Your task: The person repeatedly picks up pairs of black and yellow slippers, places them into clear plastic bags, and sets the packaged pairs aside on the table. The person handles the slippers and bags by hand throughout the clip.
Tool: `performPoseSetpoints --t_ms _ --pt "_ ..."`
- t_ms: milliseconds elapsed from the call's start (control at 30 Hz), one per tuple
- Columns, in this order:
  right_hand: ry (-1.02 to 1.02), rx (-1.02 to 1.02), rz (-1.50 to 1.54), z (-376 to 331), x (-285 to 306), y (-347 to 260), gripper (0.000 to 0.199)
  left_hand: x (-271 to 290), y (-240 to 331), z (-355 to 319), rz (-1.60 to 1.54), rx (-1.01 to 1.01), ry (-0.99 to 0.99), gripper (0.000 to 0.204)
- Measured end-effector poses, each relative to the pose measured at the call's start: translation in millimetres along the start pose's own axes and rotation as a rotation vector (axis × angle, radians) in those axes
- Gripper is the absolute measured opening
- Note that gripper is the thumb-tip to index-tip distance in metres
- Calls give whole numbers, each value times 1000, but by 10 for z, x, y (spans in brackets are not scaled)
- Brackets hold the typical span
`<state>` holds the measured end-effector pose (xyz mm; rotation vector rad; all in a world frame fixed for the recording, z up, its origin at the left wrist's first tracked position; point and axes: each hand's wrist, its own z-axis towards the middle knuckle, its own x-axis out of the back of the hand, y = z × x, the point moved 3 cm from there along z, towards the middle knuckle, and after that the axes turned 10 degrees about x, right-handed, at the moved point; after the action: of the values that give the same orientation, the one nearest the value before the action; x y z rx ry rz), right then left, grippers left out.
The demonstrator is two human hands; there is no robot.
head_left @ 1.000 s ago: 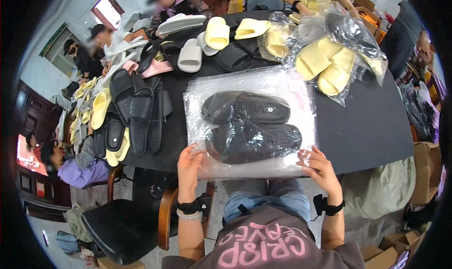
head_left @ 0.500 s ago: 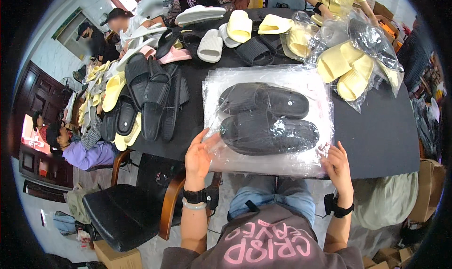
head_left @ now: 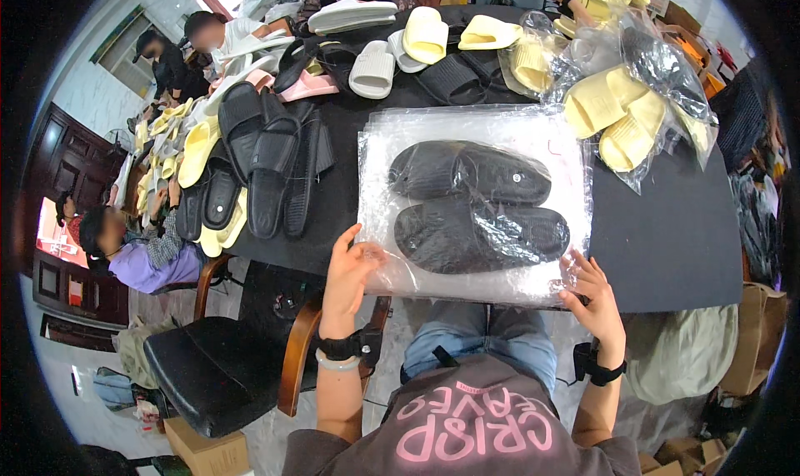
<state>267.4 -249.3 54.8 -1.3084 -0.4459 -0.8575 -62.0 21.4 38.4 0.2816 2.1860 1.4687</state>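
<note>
A pair of black slippers [head_left: 442, 234] lies inside a clear plastic bag [head_left: 379, 284] on top of a stack of similar bags in front of me. The slippers lie side by side, lengthwise from left to right. At the bag's near left corner, my left hand [head_left: 345, 274] pinches the film between thumb and fingers, index finger raised. My right hand [head_left: 595, 297] grips the near right corner, its fingers curled over the film and partly blurred by glare.
Loose black slippers [head_left: 275, 172] are piled left on the black table [head_left: 667, 243]. Grey and yellow slippers [head_left: 425, 36] line the far side; bagged yellow ones [head_left: 631, 130] lie right. A black chair [head_left: 208, 372] stands at lower left. Several people work around the table.
My left hand's fingers have curled in from a more open pose onto the bag's corner. The bagged slippers have shifted slightly rightward. My right hand stays at its corner.
</note>
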Motion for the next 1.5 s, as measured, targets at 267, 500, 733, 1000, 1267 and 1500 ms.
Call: performPoseSetpoints --t_ms 267,500,733,1000,1267,1500 --pt "-2 -26 -3 12 -6 -40 23 54 204 -378 211 -118 50 62" --pt "3 -20 -2 -15 -23 14 23 29 190 -398 490 -64 -11 15" --pt "4 -43 40 -7 -14 14 24 344 128 -405 219 -11 119 4" --pt "6 -65 62 -1 -15 13 23 -89 267 -434 495 -204 97 20" --pt "29 -73 66 -11 -41 39 24 197 130 -348 277 28 118 10" --pt "-24 -69 60 6 -10 8 26 429 -145 -373 148 111 63 9"
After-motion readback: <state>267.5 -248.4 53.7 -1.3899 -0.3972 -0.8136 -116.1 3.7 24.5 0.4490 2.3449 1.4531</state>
